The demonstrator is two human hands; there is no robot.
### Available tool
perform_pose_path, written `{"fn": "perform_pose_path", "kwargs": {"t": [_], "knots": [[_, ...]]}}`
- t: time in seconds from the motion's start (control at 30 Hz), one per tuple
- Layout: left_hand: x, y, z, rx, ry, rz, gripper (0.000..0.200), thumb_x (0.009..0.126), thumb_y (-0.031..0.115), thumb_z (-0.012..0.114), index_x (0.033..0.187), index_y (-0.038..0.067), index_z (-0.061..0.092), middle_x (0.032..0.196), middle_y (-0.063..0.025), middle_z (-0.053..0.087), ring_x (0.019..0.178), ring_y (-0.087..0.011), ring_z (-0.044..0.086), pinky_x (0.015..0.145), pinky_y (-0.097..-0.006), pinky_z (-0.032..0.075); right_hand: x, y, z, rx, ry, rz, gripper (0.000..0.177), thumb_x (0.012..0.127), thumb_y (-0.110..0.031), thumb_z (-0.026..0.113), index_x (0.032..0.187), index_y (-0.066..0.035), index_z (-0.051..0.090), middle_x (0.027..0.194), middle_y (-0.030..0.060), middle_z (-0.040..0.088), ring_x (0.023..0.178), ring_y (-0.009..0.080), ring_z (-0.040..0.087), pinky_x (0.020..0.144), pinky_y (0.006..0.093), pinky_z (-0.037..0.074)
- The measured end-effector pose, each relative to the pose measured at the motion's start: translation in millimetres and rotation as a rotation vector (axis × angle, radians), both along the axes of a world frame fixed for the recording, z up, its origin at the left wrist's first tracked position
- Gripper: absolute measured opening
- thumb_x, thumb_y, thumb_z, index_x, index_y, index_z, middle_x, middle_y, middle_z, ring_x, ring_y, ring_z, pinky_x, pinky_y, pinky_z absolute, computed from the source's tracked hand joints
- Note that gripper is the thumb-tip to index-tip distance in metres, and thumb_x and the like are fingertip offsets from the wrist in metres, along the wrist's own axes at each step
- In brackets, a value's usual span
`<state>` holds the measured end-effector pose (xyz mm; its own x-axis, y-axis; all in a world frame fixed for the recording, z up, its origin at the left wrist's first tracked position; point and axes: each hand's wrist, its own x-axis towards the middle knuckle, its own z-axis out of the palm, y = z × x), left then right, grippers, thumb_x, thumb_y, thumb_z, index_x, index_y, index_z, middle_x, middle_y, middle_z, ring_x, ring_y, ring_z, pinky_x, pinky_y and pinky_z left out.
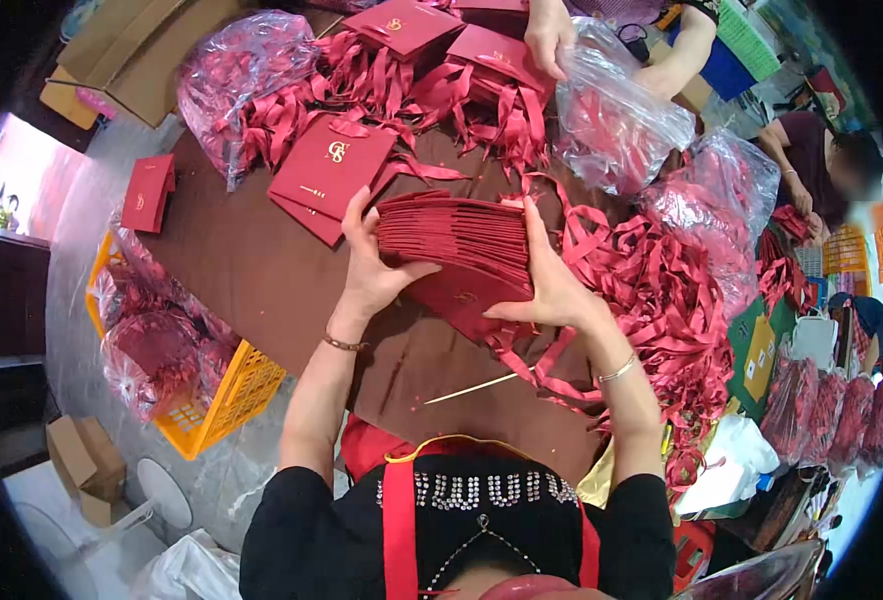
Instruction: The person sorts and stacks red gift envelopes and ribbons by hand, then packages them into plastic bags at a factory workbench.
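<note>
A thick stack of flat red paper bags [452, 240] is held up over the brown-covered table, its layered edges turned upward. My left hand [377, 265] grips the stack's left end, fingers behind and thumb across the front. At the right end my right hand [552, 275] clasps it the same way. Just behind the stack lie more red bags [332, 165] with gold print and ribbon handles. A heap of loose red ribbons [652, 320] spreads to the right of my right hand. A thin pale stick [477, 386] rests on the table below the stack.
A co-worker's hands [552, 45] handle a clear plastic bag [622, 110] across the table. At left stands a yellow crate [227, 400] with wrapped red goods, near a single standing red bag [149, 195]. Another person [812, 160] works at far right.
</note>
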<state>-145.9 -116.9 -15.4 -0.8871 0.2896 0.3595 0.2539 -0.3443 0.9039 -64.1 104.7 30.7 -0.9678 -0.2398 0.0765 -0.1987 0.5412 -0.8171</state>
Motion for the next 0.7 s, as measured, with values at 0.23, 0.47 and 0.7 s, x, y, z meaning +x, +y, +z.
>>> {"fn": "perform_pose_path", "kwargs": {"t": [0.23,0.47,0.7], "knots": [[-12,-17,-5,-0.268,-0.022,-0.17,0.106,0.056,0.002,0.084,0.139,0.009,0.018,0.129,-0.0109,0.043,0.116,-0.021,0.047,0.1,-0.0348,0.038,-3,2,-22,0.008,0.228,0.11,0.125,0.054,-0.036,0.086,0.141,-0.003,0.002,0.141,0.0274,0.019,0.13,0.043,0.023,0.109,0.0449,0.022],[-9,-10,6,-0.268,0.301,-0.074,0.103,0.058,0.008,0.085,0.137,0.006,0.018,0.125,-0.0114,0.046,0.113,-0.0204,0.049,0.097,-0.0347,0.04,-28,8,-4,0.125,0.53,0.023,0.109,0.059,-0.009,0.08,0.141,-0.014,0.009,0.128,0.0246,0.037,0.112,0.0439,0.043,0.092,0.0464,0.041],[-29,-2,-32,-0.257,0.129,-0.061,0.089,0.06,0.012,0.085,0.13,0.006,0.031,0.118,-0.0117,0.051,0.109,-0.02,0.052,0.092,-0.0336,0.043,-38,9,-45,-0.171,0.025,-0.168,0.107,0.067,-0.02,0.078,0.141,0.001,0.003,0.143,0.0251,0.021,0.133,0.0342,0.027,0.108,0.0358,0.025]]}}
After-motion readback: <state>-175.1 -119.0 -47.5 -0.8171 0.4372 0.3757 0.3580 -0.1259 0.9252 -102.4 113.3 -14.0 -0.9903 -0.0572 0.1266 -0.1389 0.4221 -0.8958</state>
